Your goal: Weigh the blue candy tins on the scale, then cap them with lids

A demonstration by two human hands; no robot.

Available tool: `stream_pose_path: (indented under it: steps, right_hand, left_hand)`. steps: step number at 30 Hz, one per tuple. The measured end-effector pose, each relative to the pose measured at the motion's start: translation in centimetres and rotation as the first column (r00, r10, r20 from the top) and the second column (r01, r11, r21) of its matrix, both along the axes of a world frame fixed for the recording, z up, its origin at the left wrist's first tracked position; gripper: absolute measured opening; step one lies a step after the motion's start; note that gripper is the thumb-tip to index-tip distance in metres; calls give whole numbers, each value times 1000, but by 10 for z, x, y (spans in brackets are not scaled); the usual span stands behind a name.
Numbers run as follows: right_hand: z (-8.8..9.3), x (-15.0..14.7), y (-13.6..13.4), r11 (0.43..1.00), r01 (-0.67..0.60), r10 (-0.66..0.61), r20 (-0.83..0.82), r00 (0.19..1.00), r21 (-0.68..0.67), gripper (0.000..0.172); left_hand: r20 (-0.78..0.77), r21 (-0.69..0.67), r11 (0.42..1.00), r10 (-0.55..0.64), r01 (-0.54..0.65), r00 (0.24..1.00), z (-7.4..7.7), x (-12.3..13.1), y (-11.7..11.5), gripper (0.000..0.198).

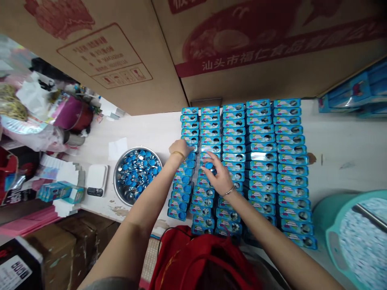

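Blue rectangular boxes [232, 148] with printed tops stand in several packed columns on the table. My left hand [179, 148] is at the leftmost column, its fingers closed and pressed to the right end of one box; whatever is under the fingertips is hidden. Nearer boxes in that column [180, 196] show blue discs at their right ends. Over the second and third columns, my right hand [220, 177] is curled around small blue round caps [209, 165]. To the left, a steel bowl [115, 177] holds many such caps, blue on one face and silvery on the other.
Large cardboard cartons [121, 56] wall off the back. A white digital scale [97, 180] lies left of the bowl, near a paper slip [118, 148]. A turquoise tub [329, 213] of pale blue pieces stands at right. Clutter and a purple bucket [72, 114] fill the far left.
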State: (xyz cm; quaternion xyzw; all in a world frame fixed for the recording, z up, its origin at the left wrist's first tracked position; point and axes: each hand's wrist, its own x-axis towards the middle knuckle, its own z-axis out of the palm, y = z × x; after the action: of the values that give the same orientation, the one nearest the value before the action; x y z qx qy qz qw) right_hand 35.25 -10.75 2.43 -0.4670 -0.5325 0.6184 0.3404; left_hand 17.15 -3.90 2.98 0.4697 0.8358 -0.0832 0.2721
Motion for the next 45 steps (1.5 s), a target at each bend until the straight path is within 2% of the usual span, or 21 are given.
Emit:
stream_pose_path:
  steps: [2,4,6,8,9,10,12,14,17,22,27,30,34,37,39,42,45]
  right_hand:
    - [2,-1,0,998,12,-14,35,999,62,54]
    - [2,-2,0,991,-9,0,63,998,137,52]
    - [1,-7,-1,983,-45,35,57,998,177,51]
    - [-1,-13,1,990,-2,2,1,1000,140,53]
    - [-2,-16,2,996,66,-64,-46,997,63,53]
    - [-3,-19,4,988,146,-150,-92,984,-50,50]
    - [-5,-22,9,919,263,-316,-152,936,-294,35]
    - [-8,-22,14,848,272,-388,-182,904,-455,33]
    - [-12,-16,19,812,219,-385,-214,898,-541,38]
    - [-16,-12,20,793,168,-368,-241,898,-585,42]
    - [-9,-23,22,854,164,-318,-246,916,-493,52]
    - [-6,-25,23,884,183,-301,-225,927,-431,51]
    - [-9,-25,27,888,239,-337,-203,919,-394,46]
    - [-12,-29,32,875,253,-363,-213,907,-412,45]
    - [-13,-35,34,855,250,-382,-226,896,-453,44]
    - [-11,-40,37,794,223,-420,-245,874,-565,32]
    - [-7,-36,40,710,150,-443,-271,854,-688,20]
  left_hand:
    - [189,88,996,-33,17,981,5,10,-21,27]
    - [482,156,988,-74,-2,873,6,21,-41,26]
    - [636,186,981,-83,-48,767,4,28,-53,23]
    - [600,207,975,-58,-85,798,-1,29,-53,17]
    - [549,224,969,-40,-101,835,-3,26,-47,15]
    - [494,238,965,-23,-110,869,-5,21,-38,13]
    - [376,255,960,9,-113,927,-7,8,-16,10]
    - [249,246,965,29,-92,968,-9,-3,6,8]
    - [110,163,986,11,-29,994,-12,-10,30,15]
    - [-12,-37,999,-38,37,999,-18,-12,45,31]
    - [-68,-122,992,-18,9,998,-13,-15,54,44]
    - [-53,-54,998,-25,22,998,1,-10,49,43]
    - [123,126,982,-154,139,980,19,14,10,25]
    - [305,246,950,-266,194,915,18,34,-25,16]
    - [323,310,935,-271,169,907,13,39,-36,8]
    - [249,333,937,-198,108,948,3,31,-22,9]
    - [143,304,951,-106,58,984,-4,9,13,13]
